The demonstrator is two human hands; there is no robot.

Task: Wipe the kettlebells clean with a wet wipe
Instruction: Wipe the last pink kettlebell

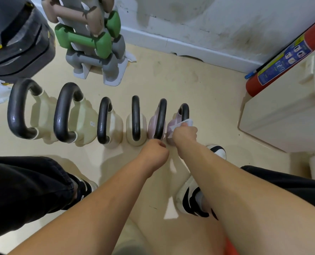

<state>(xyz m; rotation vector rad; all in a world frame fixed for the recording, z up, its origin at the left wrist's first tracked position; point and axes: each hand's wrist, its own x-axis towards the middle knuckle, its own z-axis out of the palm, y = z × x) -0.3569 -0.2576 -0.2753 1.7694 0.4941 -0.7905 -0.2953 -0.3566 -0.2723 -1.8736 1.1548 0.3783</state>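
Six kettlebells [79, 126] stand in a row on the floor [199, 92]. At the right end, the small pink kettlebell [175, 120] touches its pink neighbour [153, 126]. The right hand [185, 134] presses a bunched wet wipe [188, 122] onto it; a sideways push could tip or slide it, probably light. The left hand [157, 153] is curled just beside; I cannot tell whether it steadies anything.

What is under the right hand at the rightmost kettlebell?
A white wet wipe shows under the right hand, against the pink kettlebell beside its black handle. The hand covers most of the wipe and the kettlebell surface below it.
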